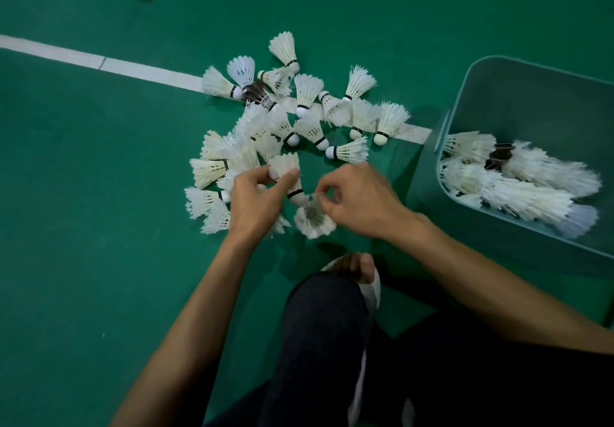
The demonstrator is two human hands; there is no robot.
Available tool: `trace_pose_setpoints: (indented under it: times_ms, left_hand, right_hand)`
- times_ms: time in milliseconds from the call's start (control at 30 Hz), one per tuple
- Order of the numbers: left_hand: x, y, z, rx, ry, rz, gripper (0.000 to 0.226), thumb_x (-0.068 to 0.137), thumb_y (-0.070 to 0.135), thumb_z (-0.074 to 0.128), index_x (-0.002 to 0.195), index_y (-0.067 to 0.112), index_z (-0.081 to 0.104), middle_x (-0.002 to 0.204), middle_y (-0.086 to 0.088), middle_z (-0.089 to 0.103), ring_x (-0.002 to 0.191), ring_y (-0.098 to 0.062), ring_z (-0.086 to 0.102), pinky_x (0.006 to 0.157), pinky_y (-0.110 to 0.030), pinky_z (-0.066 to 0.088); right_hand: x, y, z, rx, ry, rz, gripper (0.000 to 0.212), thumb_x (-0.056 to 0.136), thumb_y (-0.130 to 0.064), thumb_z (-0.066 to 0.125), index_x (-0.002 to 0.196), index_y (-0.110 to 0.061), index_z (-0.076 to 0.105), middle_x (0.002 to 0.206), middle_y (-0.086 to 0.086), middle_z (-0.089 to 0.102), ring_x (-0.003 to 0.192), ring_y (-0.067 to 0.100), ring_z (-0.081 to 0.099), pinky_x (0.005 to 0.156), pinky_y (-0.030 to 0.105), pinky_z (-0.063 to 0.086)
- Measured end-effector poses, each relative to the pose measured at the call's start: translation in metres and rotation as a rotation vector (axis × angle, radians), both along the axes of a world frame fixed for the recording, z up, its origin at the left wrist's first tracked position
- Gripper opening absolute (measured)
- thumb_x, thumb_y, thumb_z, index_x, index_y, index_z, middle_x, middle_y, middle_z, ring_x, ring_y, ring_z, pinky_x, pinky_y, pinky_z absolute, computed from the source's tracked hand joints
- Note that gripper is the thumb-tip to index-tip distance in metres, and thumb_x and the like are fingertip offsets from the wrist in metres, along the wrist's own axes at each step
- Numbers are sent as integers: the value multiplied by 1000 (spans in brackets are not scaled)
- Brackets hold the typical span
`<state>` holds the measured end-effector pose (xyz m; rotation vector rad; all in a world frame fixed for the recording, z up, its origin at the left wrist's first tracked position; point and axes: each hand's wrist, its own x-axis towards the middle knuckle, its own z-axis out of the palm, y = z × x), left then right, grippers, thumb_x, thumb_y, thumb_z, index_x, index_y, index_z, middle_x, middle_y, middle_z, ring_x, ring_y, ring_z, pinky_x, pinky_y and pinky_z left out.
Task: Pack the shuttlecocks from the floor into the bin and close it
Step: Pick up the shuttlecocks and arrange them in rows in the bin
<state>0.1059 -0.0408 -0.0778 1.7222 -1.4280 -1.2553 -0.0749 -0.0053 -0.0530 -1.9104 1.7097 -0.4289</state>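
Hands over the shuttlecock pile [285, 117]: both of your forearms reach forward and converge above the green court floor [83, 194]. Your left hand [255, 200] curls thumb and fingers round one white shuttlecock [282, 162]. Its long axis runs from the skirt at your fingertips to the cork, which points down and right toward your other hand. Your right hand [362, 197] pinches a second shuttlecock [314, 220] between thumb and forefinger; it is blurred and appears nearly end-on. Beyond and left of your fingers lie roughly two dozen loose shuttlecocks pointing every way; overlap prevents an exact count. One is a dark-feathered shuttlecock [255, 92]. To the right of your right-hand knuckles stands one lidless teal bin [498, 94], holding several nested rows [518, 190] laid on their sides.
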Motion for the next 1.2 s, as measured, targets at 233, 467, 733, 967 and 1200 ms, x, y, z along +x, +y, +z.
trace_pose_setpoints:
  times_ms: [233, 467, 733, 967, 1200]
  left_hand:
    - [-64, 9, 36, -201, 147, -179, 27, 97, 23, 71, 113, 13, 51, 84, -11, 60, 60, -17, 64, 47, -29, 51]
    - [-127, 12, 76, -354, 186, -158, 49, 77, 24, 88, 116, 12, 61, 105, 3, 73, 95, -11, 73, 75, -49, 63]
    - [-210, 22, 103, -384, 73, -333, 33, 74, 34, 86, 103, 28, 71, 95, 21, 73, 88, 11, 64, 66, -9, 48]
    - [-258, 21, 99, -294, -131, -592, 40, 74, 35, 88, 108, 26, 70, 89, 17, 64, 85, -7, 68, 76, -38, 60]
    - [-294, 11, 72, -198, -301, -696, 43, 73, 34, 87, 107, 25, 64, 86, 10, 62, 87, -21, 65, 75, -35, 54]
  right_hand:
    - [-41, 14, 60, -326, -182, -349, 14, 86, -20, 73, 93, -19, 84, 71, -9, 77, 56, -3, 64, 67, 23, 59]
    - [-113, 40, 116, -402, -442, -672, 14, 86, -23, 72, 79, -16, 81, 66, -6, 75, 54, 8, 71, 53, 24, 55]
    - [-214, 84, 92, 190, -215, -988, 21, 73, -3, 88, 80, -7, 69, 71, 10, 72, 58, 19, 67, 52, 29, 51]
    - [-244, 80, 43, 419, 18, -929, 9, 77, -1, 71, 73, -2, 78, 54, 9, 71, 51, 19, 74, 69, 39, 66]
    - [-241, 66, 2, 559, -133, -919, 5, 81, 2, 69, 81, 4, 73, 67, 17, 75, 56, 30, 75, 64, 46, 65]
